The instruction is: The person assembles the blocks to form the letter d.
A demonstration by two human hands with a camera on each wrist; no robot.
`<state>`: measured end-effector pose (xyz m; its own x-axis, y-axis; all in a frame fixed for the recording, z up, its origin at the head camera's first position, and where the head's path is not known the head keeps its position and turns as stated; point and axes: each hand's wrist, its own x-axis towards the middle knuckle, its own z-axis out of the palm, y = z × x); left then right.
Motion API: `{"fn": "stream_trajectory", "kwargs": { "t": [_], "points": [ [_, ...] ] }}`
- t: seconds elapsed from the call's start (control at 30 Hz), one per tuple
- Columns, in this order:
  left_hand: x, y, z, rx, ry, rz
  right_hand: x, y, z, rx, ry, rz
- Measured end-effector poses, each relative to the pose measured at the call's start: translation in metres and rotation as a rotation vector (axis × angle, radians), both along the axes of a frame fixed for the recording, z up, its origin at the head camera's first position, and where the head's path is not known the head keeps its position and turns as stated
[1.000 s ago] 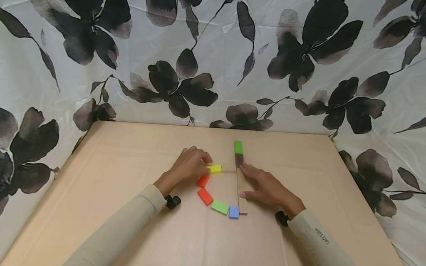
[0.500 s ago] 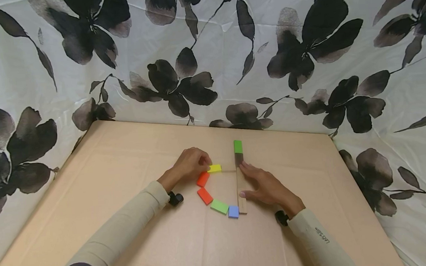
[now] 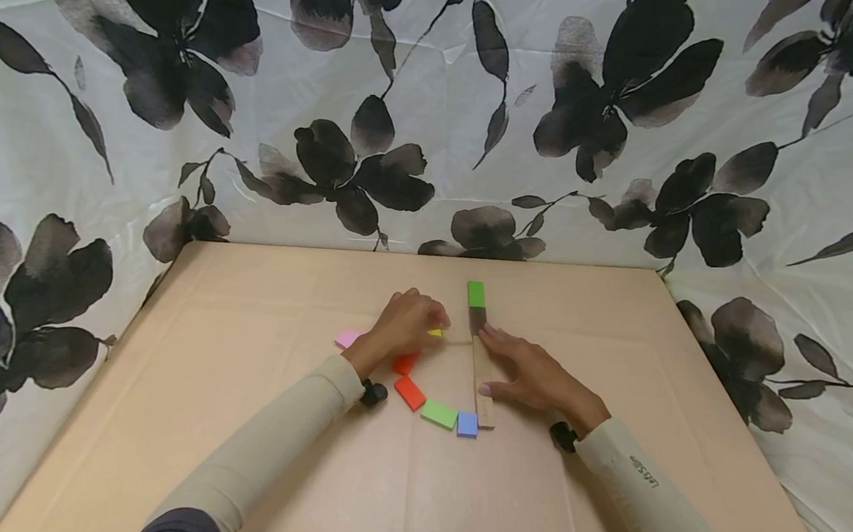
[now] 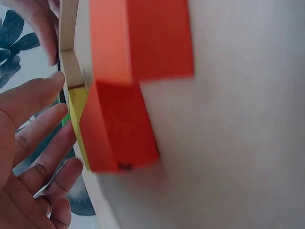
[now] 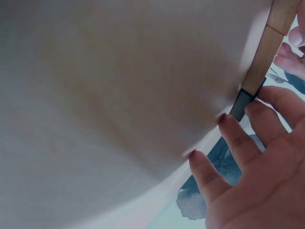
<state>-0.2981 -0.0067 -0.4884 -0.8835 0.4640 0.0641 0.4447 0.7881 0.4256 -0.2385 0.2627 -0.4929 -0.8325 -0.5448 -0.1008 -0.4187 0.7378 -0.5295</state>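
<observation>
In the head view my left hand (image 3: 404, 326) hovers over the yellow block (image 3: 435, 333) and partly covers it. The left wrist view has its fingers loosely spread beside that block, nothing pinched. Plain wooden block (image 4: 73, 69) links yellow to the straight row. From yellow, a curve runs through an upper red block (image 3: 404, 363), a lower red block (image 3: 410, 392), a light green block (image 3: 439, 414) and a blue block (image 3: 466, 424). My right hand (image 3: 536, 374) rests along the row's wooden pieces (image 3: 483, 378), its fingertips touching near the dark block (image 3: 478, 320).
A bright green block (image 3: 476, 294) tops the straight row. Left of my left hand lies a pink block (image 3: 346, 337), partly hidden by the wrist. The tan board (image 3: 301, 493) ends at a floral cloth (image 3: 476, 128) behind.
My left hand has moved right, from the yellow block's left end to over it. The pink block, covered before, now shows behind the wrist. My right hand stays in place.
</observation>
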Motion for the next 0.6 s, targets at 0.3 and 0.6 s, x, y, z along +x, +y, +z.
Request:
{"fn": "stream_trajectory", "kwargs": {
  "t": [0.3, 0.6],
  "points": [
    [0.0018, 0.0080, -0.0009, 0.004, 0.036, -0.013, -0.0015, -0.0004, -0.0013, 0.007, 0.014, 0.015],
    [0.0019, 0.0116, -0.0039, 0.018, 0.043, -0.002, -0.0018, 0.0007, -0.0030, -0.008, 0.021, 0.020]
  ]
}}
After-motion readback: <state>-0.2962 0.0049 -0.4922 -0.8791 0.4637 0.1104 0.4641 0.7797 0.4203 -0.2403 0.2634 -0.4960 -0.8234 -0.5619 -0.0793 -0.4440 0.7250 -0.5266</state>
